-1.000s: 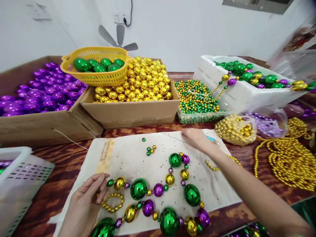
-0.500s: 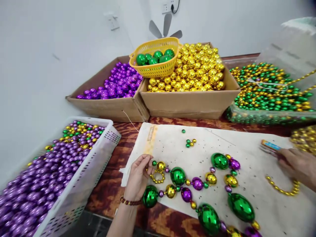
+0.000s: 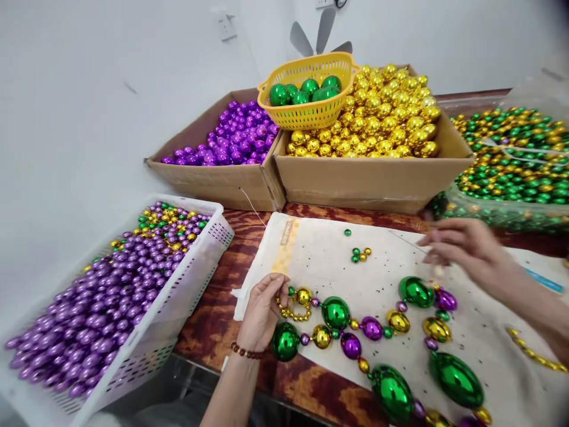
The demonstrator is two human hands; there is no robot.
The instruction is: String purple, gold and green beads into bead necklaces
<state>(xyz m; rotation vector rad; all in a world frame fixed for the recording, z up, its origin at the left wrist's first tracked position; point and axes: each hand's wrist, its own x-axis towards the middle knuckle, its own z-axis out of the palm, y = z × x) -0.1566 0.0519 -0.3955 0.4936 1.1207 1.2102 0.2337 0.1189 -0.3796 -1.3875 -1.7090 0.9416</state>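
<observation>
At the near edge of the cloth, my left hand pinches the end of a bead necklace beside a small green bead. A loop of small gold beads hangs at those fingers. The necklace lies in a curve of large green, gold and purple beads with small spacers. My right hand is over the cloth above the necklace's far bend, its fingers smeared by motion. They are at the right end of a thin needle-like wire; whether they grip it is unclear.
A white cloth covers part of the table, with several loose small beads. Around it stand a white basket, cardboard boxes of beads, a yellow basket and a clear tub. A blue-labelled object lies right.
My right hand has let go of the blue-and-orange object at the right and moved left to the thin wire. My left hand keeps its pinch. The view has shifted right-to-left, slightly.
</observation>
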